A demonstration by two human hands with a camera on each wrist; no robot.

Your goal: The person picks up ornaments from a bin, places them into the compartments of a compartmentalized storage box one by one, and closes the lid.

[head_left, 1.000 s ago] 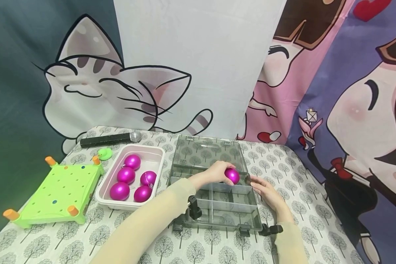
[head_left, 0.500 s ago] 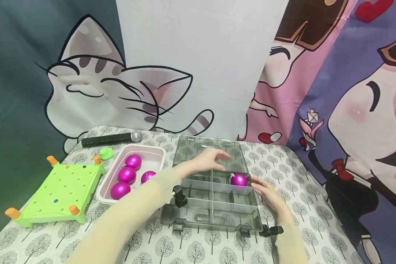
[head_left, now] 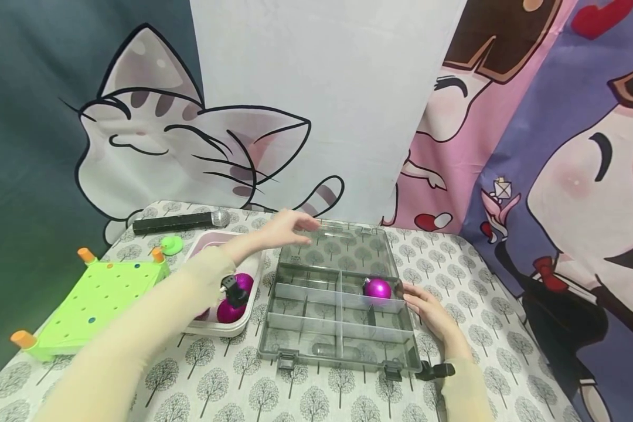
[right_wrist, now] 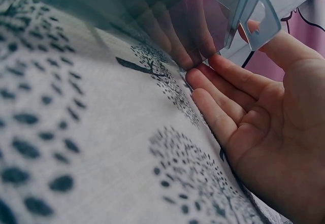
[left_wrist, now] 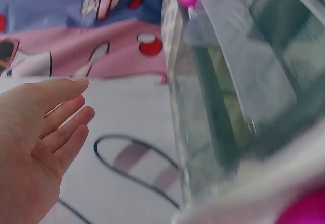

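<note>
My left hand hangs in the air over the back left of the clear grey divided box, its fingers loosely bent and holding nothing. In the left wrist view the same hand shows a gap between thumb and fingers. A shiny magenta bauble lies in the back right compartment of the divided box, whose lid lies folded back. My right hand touches the box's right side with its fingertips; the right wrist view shows this hand with fingers extended against the plastic wall.
A white tub left of the box holds more magenta baubles, partly hidden by my left arm. Further left are a green pegboard with orange legs, a green toy duck and a black microphone.
My left hand let go of the bauble in the back right compartment, then moved left and up. The bauble has rolled slightly. My right hand stays at the box's side.
</note>
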